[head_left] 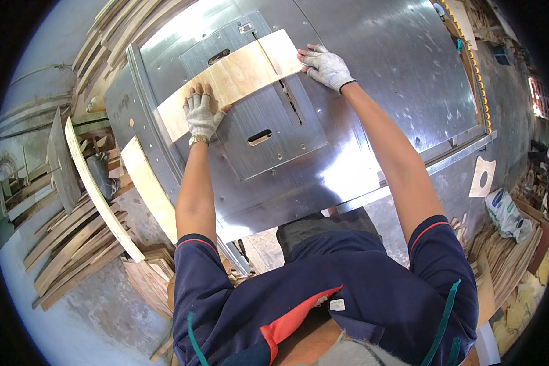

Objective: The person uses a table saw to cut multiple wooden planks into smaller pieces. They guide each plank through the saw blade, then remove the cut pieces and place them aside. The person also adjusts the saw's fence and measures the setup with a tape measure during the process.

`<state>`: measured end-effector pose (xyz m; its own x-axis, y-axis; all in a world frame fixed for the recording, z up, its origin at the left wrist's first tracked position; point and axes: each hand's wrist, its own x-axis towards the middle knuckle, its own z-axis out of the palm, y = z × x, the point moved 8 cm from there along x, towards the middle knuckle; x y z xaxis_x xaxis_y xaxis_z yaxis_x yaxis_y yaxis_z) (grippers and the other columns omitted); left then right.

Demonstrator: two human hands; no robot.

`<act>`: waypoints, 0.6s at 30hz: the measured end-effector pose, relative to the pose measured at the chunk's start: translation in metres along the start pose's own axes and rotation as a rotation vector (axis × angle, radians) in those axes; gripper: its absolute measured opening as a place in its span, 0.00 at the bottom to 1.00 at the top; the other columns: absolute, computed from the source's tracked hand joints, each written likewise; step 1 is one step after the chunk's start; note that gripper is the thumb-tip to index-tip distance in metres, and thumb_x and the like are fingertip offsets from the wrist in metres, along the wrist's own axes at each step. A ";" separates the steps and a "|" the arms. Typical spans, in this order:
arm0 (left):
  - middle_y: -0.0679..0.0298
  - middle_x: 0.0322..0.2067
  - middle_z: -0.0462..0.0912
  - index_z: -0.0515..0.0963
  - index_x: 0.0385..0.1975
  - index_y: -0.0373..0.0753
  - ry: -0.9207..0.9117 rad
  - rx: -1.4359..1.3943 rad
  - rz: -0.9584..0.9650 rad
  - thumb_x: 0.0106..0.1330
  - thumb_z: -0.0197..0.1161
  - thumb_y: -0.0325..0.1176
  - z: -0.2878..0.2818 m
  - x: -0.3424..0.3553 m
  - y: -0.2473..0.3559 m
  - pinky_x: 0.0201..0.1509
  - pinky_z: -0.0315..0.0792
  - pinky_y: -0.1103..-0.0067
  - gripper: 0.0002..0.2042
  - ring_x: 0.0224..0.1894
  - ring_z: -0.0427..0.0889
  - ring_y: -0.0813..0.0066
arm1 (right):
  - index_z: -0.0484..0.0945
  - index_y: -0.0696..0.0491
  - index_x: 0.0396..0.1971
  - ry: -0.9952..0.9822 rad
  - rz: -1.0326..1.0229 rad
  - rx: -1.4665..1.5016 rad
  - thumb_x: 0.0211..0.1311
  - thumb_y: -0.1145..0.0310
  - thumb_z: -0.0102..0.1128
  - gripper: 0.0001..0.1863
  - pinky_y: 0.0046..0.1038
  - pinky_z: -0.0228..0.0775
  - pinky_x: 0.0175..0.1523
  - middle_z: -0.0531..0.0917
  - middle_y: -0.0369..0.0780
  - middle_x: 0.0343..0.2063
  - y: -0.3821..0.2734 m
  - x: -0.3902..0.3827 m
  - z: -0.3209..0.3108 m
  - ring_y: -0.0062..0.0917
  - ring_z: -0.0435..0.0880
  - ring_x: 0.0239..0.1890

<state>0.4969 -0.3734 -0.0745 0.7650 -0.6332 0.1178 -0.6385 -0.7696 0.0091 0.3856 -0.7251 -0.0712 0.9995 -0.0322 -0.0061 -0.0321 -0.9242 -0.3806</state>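
A pale plywood strip (232,76) lies across a steel saw table (384,55), over the long slot in a metal insert plate (262,152). My left hand (200,114), in a grey glove with bare fingertips, rests on the strip's near edge toward its left part, fingers spread. My right hand (323,67), gloved alike, touches the strip's right end with its fingers extended and slightly apart. The slot shows below the strip; whatever of it lies under the wood is hidden.
Loose plywood strips (143,177) stand left of the table, with stacked offcuts (73,250) beyond. A metal rail (430,168) runs along the near right edge. At right are a plywood piece with an oval hole (479,189), a plastic sack (506,216) and more wood scraps (500,274).
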 end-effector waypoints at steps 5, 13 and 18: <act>0.49 0.72 0.65 0.66 0.73 0.42 -0.036 0.021 -0.020 0.57 0.67 0.68 0.003 0.004 -0.004 0.78 0.53 0.55 0.48 0.75 0.61 0.51 | 0.82 0.43 0.59 0.012 -0.011 -0.003 0.67 0.58 0.64 0.21 0.36 0.69 0.72 0.78 0.26 0.65 0.000 0.005 -0.001 0.31 0.66 0.73; 0.48 0.72 0.66 0.66 0.73 0.42 -0.005 -0.003 -0.003 0.57 0.67 0.68 0.000 0.010 -0.003 0.78 0.53 0.55 0.48 0.76 0.61 0.51 | 0.81 0.42 0.60 -0.048 0.045 -0.012 0.68 0.58 0.62 0.21 0.36 0.69 0.72 0.77 0.25 0.67 0.003 0.009 -0.001 0.30 0.65 0.74; 0.48 0.72 0.66 0.66 0.73 0.42 -0.003 -0.001 0.004 0.56 0.67 0.68 0.001 0.011 -0.006 0.78 0.52 0.55 0.49 0.75 0.61 0.51 | 0.81 0.42 0.61 -0.051 0.042 -0.023 0.69 0.58 0.61 0.21 0.35 0.68 0.72 0.76 0.25 0.68 0.000 0.011 -0.004 0.30 0.64 0.75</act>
<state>0.5093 -0.3759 -0.0743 0.7629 -0.6362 0.1151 -0.6413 -0.7673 0.0095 0.3969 -0.7270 -0.0671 0.9962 -0.0523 -0.0690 -0.0736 -0.9310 -0.3575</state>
